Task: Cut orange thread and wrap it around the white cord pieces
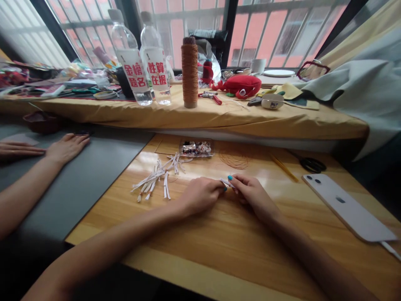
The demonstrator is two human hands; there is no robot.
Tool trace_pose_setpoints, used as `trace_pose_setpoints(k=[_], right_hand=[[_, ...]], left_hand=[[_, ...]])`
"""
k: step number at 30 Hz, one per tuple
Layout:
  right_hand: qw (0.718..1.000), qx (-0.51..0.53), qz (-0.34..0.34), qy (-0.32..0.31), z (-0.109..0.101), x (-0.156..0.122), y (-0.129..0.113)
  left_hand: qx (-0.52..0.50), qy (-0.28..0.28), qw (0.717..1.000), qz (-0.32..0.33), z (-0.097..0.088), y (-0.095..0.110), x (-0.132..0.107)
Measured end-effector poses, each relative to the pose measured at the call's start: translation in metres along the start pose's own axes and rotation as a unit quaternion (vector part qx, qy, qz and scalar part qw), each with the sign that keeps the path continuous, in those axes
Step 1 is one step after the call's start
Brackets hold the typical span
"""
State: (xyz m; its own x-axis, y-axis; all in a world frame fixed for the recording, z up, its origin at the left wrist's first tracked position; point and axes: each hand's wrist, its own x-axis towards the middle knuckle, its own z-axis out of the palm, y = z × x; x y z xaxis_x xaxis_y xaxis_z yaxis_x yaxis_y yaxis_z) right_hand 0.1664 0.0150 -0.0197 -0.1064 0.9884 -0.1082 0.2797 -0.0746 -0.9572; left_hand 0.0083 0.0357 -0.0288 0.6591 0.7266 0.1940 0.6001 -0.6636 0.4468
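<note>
Far to the left, another person's hand (pixel 67 147) lies flat on a grey mat (pixel 94 184), well apart from the work. Next comes a pile of white strips (pixel 156 177), loose on the wooden table (pixel 219 242), with a little clear box (pixel 196 147) of small bits behind it. Then comes the left hand (pixel 200 194), curled, its fingertips pinching one end of a small paper strip (pixel 226 182). The right hand (pixel 252 193) pinches the other end, so both hands are closed on the same strip, low over the middle of the table. It looks like the strip is being rolled or folded between the fingertips, though it is too small to tell which. The strip is white, thin and short, like the ones in the pile. Paper that light would want a soft, steady pinch and small finger moves, or it may bend wrong or slip out. Behind the right hand lies a loop of thin orange thread (pixel 233 159). Farther right are black scissors (pixel 308 164), and a white phone (pixel 347 207) lies face down.
</note>
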Motion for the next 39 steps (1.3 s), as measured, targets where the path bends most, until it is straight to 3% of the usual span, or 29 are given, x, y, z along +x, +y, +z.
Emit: trace_pose_setpoints(k=[3, 9, 13, 15, 19, 21, 23, 25, 27, 29, 32, 35, 39], right_hand=[[0.994, -0.095, -0.032, -0.033, -0.005, 0.002, -0.001], [0.938, -0.313, -0.109, -0.099, -0.008, -0.002, -0.011], [0.920, -0.369, -0.108, -0.075, -0.003, -0.005, -0.011], [0.921, -0.371, -0.110, -0.050, 0.000, -0.007, -0.009], [0.960, -0.259, -0.100, 0.031, 0.004, -0.007, -0.003], [0.985, -0.147, -0.077, 0.038, 0.006, -0.006, -0.001], [0.999, -0.024, -0.033, 0.028, 0.006, -0.005, 0.000], [0.997, 0.075, 0.010, 0.025, 0.005, -0.004, 0.001], [0.993, 0.116, 0.025, 0.025, 0.003, -0.003, 0.000], [0.996, 0.087, 0.014, 0.021, 0.002, -0.004, -0.002], [0.996, -0.068, -0.059, 0.027, 0.003, -0.006, -0.005], [0.961, -0.236, -0.143, 0.021, 0.005, -0.009, -0.009], [0.898, -0.373, -0.233, -0.031, 0.004, -0.013, -0.008]], left_hand=[[-0.077, -0.028, 0.996, -0.036, -0.007, -0.008, 0.008], [-0.112, -0.136, 0.984, 0.026, -0.022, -0.017, 0.015], [0.063, -0.067, 0.993, 0.067, -0.021, -0.004, 0.005], [0.182, -0.040, 0.976, 0.116, -0.020, 0.008, -0.004], [0.276, -0.012, 0.941, 0.197, -0.014, 0.024, -0.015], [0.230, 0.008, 0.959, 0.165, -0.008, 0.025, -0.016], [0.135, 0.027, 0.986, 0.089, -0.003, 0.021, -0.013], [0.017, 0.038, 0.999, 0.007, 0.000, 0.017, -0.009], [-0.094, 0.027, 0.994, -0.043, -0.002, 0.012, -0.002], [-0.181, -0.017, 0.981, -0.070, -0.009, 0.006, 0.005], [-0.277, -0.142, 0.943, -0.115, -0.023, -0.005, 0.013], [-0.336, -0.240, 0.901, -0.138, -0.035, -0.016, 0.018], [-0.357, -0.277, 0.886, -0.107, -0.041, -0.024, 0.020]])
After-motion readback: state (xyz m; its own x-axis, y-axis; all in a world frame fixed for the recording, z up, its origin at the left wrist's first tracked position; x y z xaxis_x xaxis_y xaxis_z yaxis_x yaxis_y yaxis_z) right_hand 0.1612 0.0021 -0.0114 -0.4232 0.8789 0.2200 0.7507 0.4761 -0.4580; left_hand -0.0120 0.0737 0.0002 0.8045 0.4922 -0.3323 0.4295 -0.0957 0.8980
